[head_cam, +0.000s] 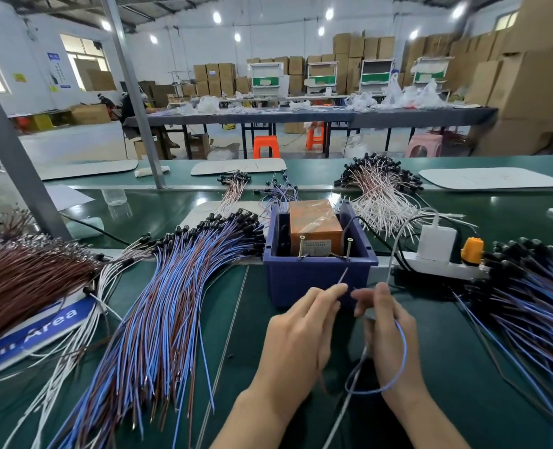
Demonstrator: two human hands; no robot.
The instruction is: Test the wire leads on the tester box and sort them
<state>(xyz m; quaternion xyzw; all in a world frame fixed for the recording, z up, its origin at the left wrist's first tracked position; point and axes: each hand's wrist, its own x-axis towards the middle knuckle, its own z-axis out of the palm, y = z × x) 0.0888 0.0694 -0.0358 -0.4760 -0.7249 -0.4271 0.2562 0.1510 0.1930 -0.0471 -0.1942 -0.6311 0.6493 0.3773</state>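
The tester box (317,283) is a dark blue plastic bin holding an orange unit (314,226), with two metal pins standing at its front rim. Just in front of it, my left hand (301,338) pinches one bare end of a wire lead, its tip pointing up toward the pins. My right hand (388,332) pinches the other end. The blue wire lead (401,358) loops down and round below my right hand. A big pile of blue and brown leads (171,306) lies to the left, another pile (534,306) to the right.
White leads (382,202) with black caps lie behind the box. A white power strip (443,264) with a charger and orange plug sits right of it. Brown leads (19,280) and a blue sign (38,335) lie far left. A grey post (12,157) stands at left.
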